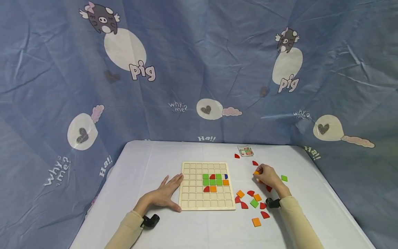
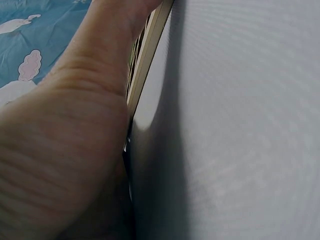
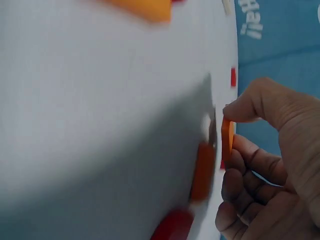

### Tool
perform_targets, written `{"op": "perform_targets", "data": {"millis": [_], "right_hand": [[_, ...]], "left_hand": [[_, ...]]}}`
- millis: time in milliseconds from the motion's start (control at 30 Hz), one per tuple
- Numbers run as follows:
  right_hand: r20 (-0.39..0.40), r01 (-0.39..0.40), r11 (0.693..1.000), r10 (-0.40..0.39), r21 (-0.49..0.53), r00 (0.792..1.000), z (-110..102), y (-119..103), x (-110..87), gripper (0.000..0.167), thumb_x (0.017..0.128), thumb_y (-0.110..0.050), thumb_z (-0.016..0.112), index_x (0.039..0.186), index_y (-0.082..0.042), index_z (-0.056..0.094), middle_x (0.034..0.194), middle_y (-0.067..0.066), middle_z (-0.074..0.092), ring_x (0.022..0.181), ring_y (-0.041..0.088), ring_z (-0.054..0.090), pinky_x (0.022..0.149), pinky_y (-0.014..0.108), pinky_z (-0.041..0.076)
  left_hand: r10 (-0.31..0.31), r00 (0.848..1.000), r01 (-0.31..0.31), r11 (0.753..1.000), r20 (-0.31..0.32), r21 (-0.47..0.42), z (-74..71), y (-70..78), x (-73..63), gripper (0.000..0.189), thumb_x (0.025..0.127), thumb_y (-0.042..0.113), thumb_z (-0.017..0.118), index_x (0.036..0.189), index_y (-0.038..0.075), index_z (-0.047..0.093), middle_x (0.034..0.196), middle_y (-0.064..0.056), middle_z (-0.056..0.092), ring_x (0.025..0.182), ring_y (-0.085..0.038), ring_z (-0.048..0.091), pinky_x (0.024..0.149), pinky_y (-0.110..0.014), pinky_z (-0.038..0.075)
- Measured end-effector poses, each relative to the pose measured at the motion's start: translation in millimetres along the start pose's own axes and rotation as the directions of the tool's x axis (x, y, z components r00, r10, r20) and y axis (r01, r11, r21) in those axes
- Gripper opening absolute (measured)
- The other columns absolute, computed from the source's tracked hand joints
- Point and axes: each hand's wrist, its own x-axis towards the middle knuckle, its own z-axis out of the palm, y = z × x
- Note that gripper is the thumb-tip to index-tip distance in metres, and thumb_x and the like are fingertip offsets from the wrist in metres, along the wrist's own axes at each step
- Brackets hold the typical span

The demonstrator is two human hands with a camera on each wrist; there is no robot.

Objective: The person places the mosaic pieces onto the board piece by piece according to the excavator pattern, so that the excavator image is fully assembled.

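A pale wooden grid board (image 1: 206,208) lies on the white table. Several green squares (image 1: 212,182), red quarter-circles, orange squares and one blue piece (image 1: 226,176) sit in its cells. My left hand (image 1: 164,194) rests against the board's left edge with fingers spread and thumb by the near corner. To the right of the board, my right hand (image 1: 269,177) pinches an orange square tile (image 3: 227,139) between thumb and fingers, just above the table. Another orange tile (image 3: 202,172) and a red piece (image 3: 173,226) lie beneath that hand.
Loose tiles lie right of the board, among them a green square (image 1: 254,203), a red quarter-circle (image 1: 265,214) and an orange square (image 1: 256,222). A small patterned card (image 1: 246,151) is at the table's back. A blue printed curtain (image 1: 174,86) hangs behind.
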Motion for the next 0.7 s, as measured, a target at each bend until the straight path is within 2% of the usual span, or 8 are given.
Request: {"op": "perform_targets", "data": {"millis": [133,300,400,533,633,700], "right_hand": [[-0.025,0.083,0.996,-0.083,0.011,0.996,8.3,-20.4,-5.4,0.03,0.078,-0.02,0.078,0.094,-0.003,0.06,0.083,0.007,0.057,0.071,0.017,0.051,0.062,0.026,0.044],[0.014,0.214,0.976,-0.215,0.044,0.976,22.3,-53.7,-18.2,0.029,0.077,-0.02,0.079,0.095,-0.007,0.061,0.082,0.003,0.057,0.071,0.015,0.049,0.06,0.024,0.043],[0.047,0.312,0.95,-0.313,0.029,0.949,32.3,-71.1,-25.0,0.028,0.077,-0.02,0.079,0.096,-0.01,0.062,0.085,-0.001,0.057,0.072,0.012,0.048,0.059,0.021,0.043],[0.112,0.436,0.9,-0.433,0.001,0.894,46.0,-91.3,-32.0,0.025,0.077,-0.019,0.079,0.096,-0.012,0.063,0.089,-0.004,0.057,0.075,0.011,0.05,0.062,0.02,0.044],[0.174,0.481,0.877,-0.473,-0.007,0.864,54.7,-102.7,-37.0,0.023,0.079,-0.019,0.077,0.096,-0.013,0.064,0.09,-0.006,0.057,0.078,0.01,0.051,0.065,0.02,0.045],[0.208,0.491,0.871,-0.479,-0.009,0.853,58.9,-108.3,-40.5,0.023,0.079,-0.02,0.078,0.097,-0.013,0.064,0.09,-0.006,0.058,0.08,0.01,0.052,0.068,0.021,0.047]], "left_hand": [[-0.008,1.0,0.008,1.0,0.005,-0.001,0.1,0.2,-0.3,0.133,0.062,0.071,0.074,0.156,0.007,0.005,0.164,-0.009,0.001,0.151,-0.028,0.002,0.12,-0.057,-0.007],[-0.007,1.0,0.008,1.0,0.002,-0.007,-0.3,1.2,-0.9,0.133,0.062,0.071,0.074,0.155,0.006,0.005,0.164,-0.01,0.002,0.151,-0.029,0.003,0.119,-0.057,-0.007],[-0.008,1.0,0.008,1.0,0.003,-0.005,-0.6,1.6,-1.1,0.133,0.062,0.071,0.074,0.155,0.006,0.005,0.164,-0.01,0.002,0.151,-0.029,0.003,0.119,-0.057,-0.007],[-0.005,1.0,0.005,1.0,-0.001,-0.007,-1.1,1.9,-1.6,0.133,0.062,0.071,0.074,0.155,0.006,0.006,0.164,-0.01,0.003,0.151,-0.029,0.003,0.119,-0.058,-0.007],[0.002,1.0,-0.002,1.0,-0.006,-0.009,-1.3,1.4,-1.5,0.132,0.063,0.07,0.074,0.155,0.005,0.006,0.164,-0.011,0.003,0.151,-0.03,0.004,0.119,-0.058,-0.007],[0.007,1.0,-0.007,1.0,-0.009,-0.012,-1.5,1.3,-1.3,0.132,0.063,0.07,0.074,0.155,0.005,0.006,0.164,-0.011,0.003,0.151,-0.031,0.004,0.119,-0.059,-0.007]]}}
